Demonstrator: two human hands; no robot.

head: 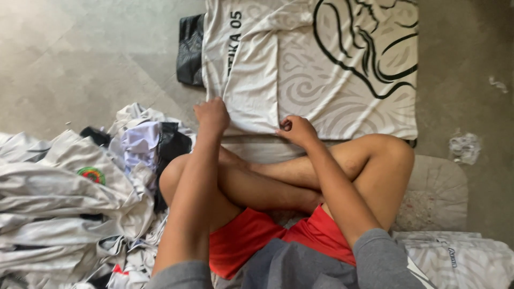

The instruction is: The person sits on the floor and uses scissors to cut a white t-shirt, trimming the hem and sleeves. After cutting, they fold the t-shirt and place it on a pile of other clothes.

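I sit cross-legged on the floor with a white patterned shirt spread flat in front of my knees, its near hem just past my shins. My left hand pinches the folded-over flap at the hem, and my right hand is curled tight on the same edge, so both of my 2 hands grip the cloth. A heap of crumpled white clothes lies at my left, a black garment peeks from under the shirt's far corner, and folded white shirts sit by my right hip.

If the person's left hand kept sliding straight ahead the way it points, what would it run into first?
Probably just more of the white patterned shirt it already grips at the hem. The left hand points up the shirt's folded left side; beyond that lies a dark cloth, slightly off to the left.
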